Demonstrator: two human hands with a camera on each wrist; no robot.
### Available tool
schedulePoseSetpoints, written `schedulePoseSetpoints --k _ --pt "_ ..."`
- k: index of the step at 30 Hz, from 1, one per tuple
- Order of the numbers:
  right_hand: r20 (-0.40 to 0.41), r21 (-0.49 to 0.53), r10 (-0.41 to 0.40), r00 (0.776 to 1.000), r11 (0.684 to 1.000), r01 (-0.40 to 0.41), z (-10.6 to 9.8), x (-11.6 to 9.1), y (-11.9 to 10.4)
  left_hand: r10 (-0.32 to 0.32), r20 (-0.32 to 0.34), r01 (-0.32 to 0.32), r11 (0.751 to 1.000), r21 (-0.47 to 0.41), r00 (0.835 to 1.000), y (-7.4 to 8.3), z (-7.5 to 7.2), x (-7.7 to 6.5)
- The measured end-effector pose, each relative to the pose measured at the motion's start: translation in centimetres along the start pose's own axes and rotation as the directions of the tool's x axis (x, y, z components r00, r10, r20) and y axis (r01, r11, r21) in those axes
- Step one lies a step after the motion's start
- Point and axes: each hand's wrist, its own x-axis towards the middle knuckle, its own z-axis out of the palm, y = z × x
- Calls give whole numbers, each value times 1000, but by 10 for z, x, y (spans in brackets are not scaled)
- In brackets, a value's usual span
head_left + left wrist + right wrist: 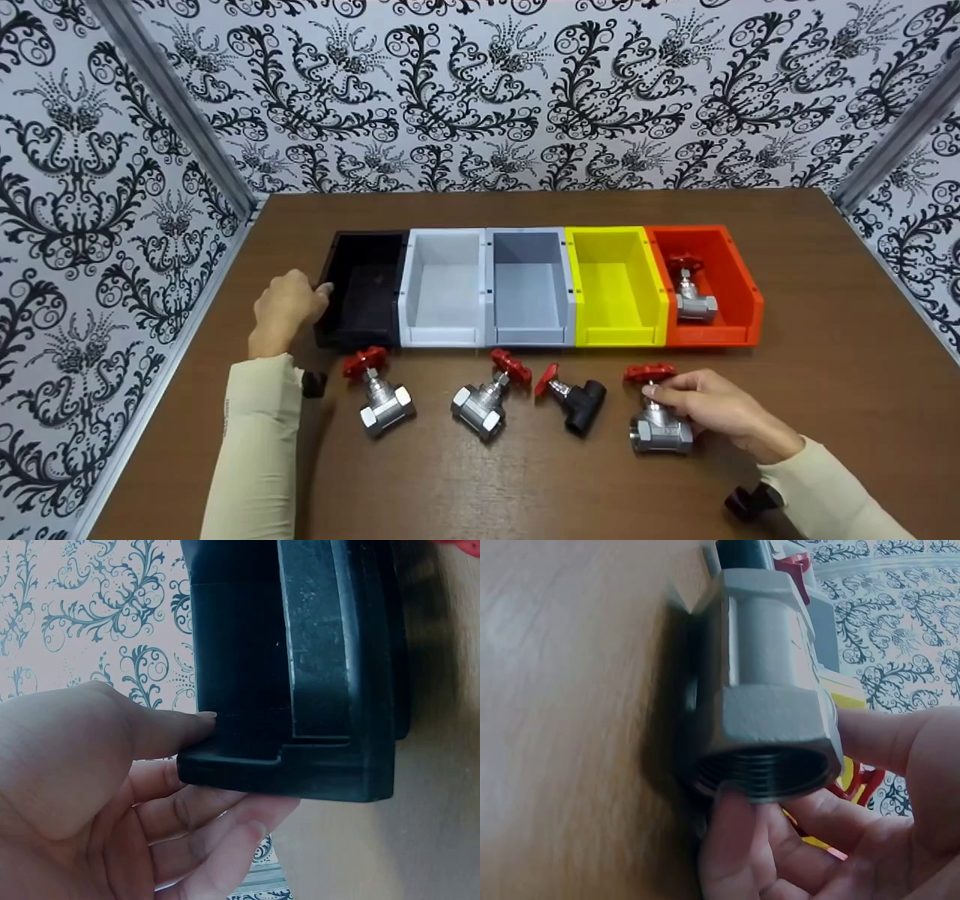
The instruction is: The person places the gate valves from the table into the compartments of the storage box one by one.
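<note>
My left hand (289, 307) holds the left wall of the black bin (365, 300). In the left wrist view the thumb (176, 727) lies over the inside of that wall and the other fingers are on its outer side. With the right hand (716, 409) I grip a steel valve (661, 435) with a red handwheel (649, 372), thumb at its neck. The right wrist view shows the valve's threaded open end (769, 765) close up, with a fingertip in front of it. Whether this valve touches the table cannot be told.
White (450, 337), grey (531, 337), yellow (621, 337) and red (739, 334) bins adjoin the black one. A steel valve (696, 307) lies inside the red bin. Two steel valves (387, 409) and a black-bodied valve (583, 406) lie before the row on the brown table (480, 495).
</note>
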Motion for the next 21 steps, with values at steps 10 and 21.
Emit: schedulePoseSetpoints --k 10,21 --pt "-9 19 -9 1000 1000 10 3 -1 -2 2 -6 -2 1000 0 1000 0 0 -1" --pt "-9 -62 -25 1000 998 24 5 -3 -5 5 -4 -5 1000 -3 1000 0 0 -2"
